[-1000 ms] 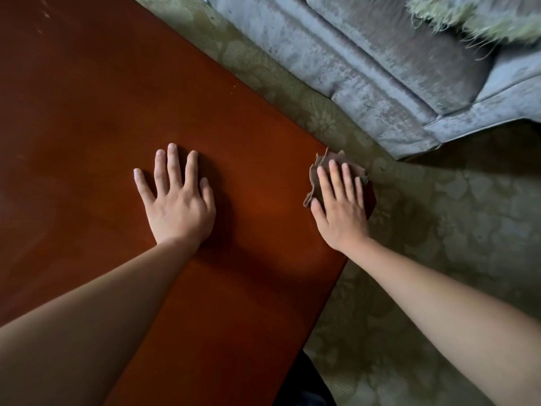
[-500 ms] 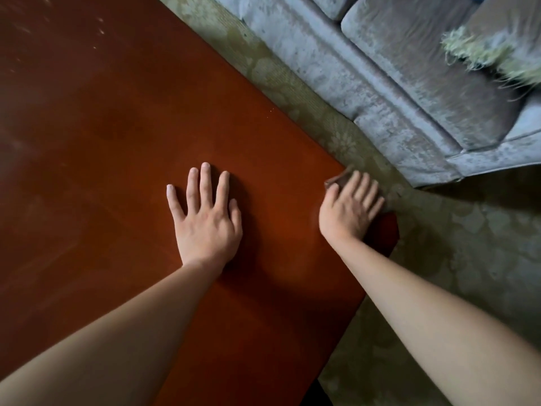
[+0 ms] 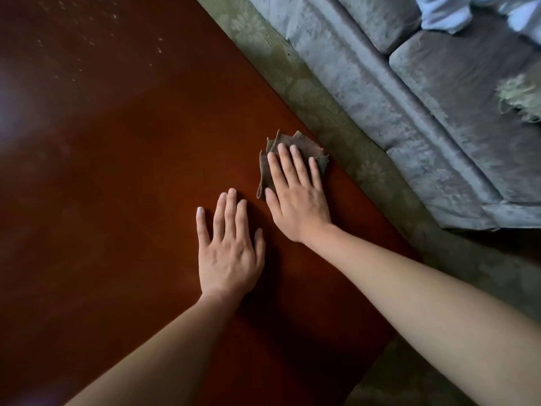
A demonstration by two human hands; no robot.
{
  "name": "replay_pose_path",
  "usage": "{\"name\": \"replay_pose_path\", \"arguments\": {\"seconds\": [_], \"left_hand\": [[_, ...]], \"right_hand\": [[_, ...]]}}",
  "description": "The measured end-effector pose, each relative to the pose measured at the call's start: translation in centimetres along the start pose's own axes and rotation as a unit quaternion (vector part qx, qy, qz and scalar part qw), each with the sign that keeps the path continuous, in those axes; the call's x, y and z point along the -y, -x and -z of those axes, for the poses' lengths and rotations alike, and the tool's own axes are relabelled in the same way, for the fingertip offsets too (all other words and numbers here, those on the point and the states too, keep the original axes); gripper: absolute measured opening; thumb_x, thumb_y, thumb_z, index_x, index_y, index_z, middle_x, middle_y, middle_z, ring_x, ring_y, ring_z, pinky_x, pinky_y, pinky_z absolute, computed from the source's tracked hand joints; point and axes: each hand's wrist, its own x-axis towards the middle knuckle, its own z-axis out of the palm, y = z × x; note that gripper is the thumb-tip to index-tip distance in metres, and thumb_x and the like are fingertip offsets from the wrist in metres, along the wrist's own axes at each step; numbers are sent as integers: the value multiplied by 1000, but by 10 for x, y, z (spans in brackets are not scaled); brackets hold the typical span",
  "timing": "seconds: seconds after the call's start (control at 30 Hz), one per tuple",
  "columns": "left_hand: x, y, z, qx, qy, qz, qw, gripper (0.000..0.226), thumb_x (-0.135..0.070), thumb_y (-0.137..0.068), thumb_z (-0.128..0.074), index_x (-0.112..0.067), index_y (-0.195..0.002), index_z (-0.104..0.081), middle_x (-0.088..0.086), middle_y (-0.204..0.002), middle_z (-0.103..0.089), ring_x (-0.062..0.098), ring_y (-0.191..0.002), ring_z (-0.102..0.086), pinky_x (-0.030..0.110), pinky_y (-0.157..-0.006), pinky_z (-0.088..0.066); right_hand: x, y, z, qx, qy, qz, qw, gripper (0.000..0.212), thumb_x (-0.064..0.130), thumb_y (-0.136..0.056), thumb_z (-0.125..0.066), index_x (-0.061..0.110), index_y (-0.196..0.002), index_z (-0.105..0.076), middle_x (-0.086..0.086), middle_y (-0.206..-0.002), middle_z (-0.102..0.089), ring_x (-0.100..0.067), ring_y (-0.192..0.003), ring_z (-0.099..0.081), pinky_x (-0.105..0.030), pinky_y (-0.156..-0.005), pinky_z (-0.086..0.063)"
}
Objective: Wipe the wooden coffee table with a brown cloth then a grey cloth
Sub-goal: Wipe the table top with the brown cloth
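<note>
I have my right hand (image 3: 295, 194) pressed flat, fingers spread, on the crumpled brown cloth (image 3: 292, 145), pinning it to the wooden coffee table (image 3: 123, 171) rather than gripping it. The cloth sits near the table's right edge, just beside the strip of patterned carpet (image 3: 330, 112) and the grey sofa (image 3: 409, 92) beyond. My left hand (image 3: 229, 253) lies open and empty, palm down, on the bare wood just left of the right one. I judge I am in the brown-cloth pass: pale specks (image 3: 87, 27) show on the far left of the top. No grey cloth is in view, so that stage looks untouched.
</note>
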Motion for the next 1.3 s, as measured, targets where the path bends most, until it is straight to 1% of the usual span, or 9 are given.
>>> {"name": "replay_pose_path", "arguments": {"seconds": [0.23,0.37,0.5,0.67,0.77,0.83,0.97,1.07,1.3], "left_hand": [[-2,0,-2,-2,-16,-3,1000,65,-46,-105,-38,-6,-157,-38,14,-171,-21,28,-160,-14,61,-126,-13],[-2,-1,-2,-2,-15,7,1000,65,-47,-105,-39,-8,-158,-38,12,-172,-22,26,-161,-15,60,-127,-12],[0,-1,3,-9,10,16,1000,61,-49,-105,-38,-16,-156,-42,7,-170,-27,25,-160,-17,59,-128,-10],[15,-8,10,-74,52,165,982,44,-37,-99,-50,-21,-139,-55,8,-152,-48,31,-141,-40,57,-125,-20],[65,-8,21,-92,23,200,975,43,-40,-98,-50,-24,-138,-55,5,-149,-48,31,-136,-42,54,-120,-26],[122,-3,30,-98,-2,241,966,43,-43,-98,-50,-25,-138,-54,5,-149,-47,32,-136,-41,54,-117,-28],[229,27,50,-83,-39,277,956,48,-50,-103,-47,-26,-145,-48,6,-154,-41,31,-140,-36,53,-117,-27],[280,57,60,-71,-57,265,960,50,-51,-103,-42,-26,-146,-47,6,-153,-42,32,-139,-38,52,-115,-29],[379,76,81,-87,21,433,897,61,-58,-104,-32,-30,-157,-31,7,-168,-22,34,-153,-19,57,-121,-28]], "right_hand": [[-35,-99,22,26,-68,-76,994,63,55,-107,-17,38,-167,-6,0,-176,-3,-31,-162,2,-60,-127,-5],[-28,-137,30,49,-138,-153,977,64,52,-109,-14,29,-168,-3,-7,-176,-3,-27,-162,3,-54,-130,-2],[-12,-107,27,4,-56,-34,998,66,50,-108,-12,23,-168,-5,3,-176,-2,-24,-162,-2,-54,-130,-8],[39,-58,15,3,3,170,985,65,48,-108,-17,20,-167,-17,1,-175,-14,-24,-161,-15,-53,-130,-11],[52,-49,10,0,-20,203,979,67,49,-108,-15,17,-167,-3,-3,-174,0,-24,-162,0,-49,-131,-7],[60,-53,12,14,-46,107,993,73,52,-106,-10,11,-166,6,-9,-172,14,-25,-161,10,-45,-131,-1],[89,-60,16,14,-35,-12,999,83,54,-101,-6,0,-165,-5,-19,-174,0,-32,-162,0,-49,-131,-2],[119,-68,21,25,-42,-21,999,84,54,-100,-6,0,-165,-4,-19,-174,0,-32,-162,2,-51,-131,-2],[257,-95,27,13,-42,41,998,81,52,-101,-3,2,-165,-4,-17,-174,-2,-32,-162,0,-50,-131,-2]]}}
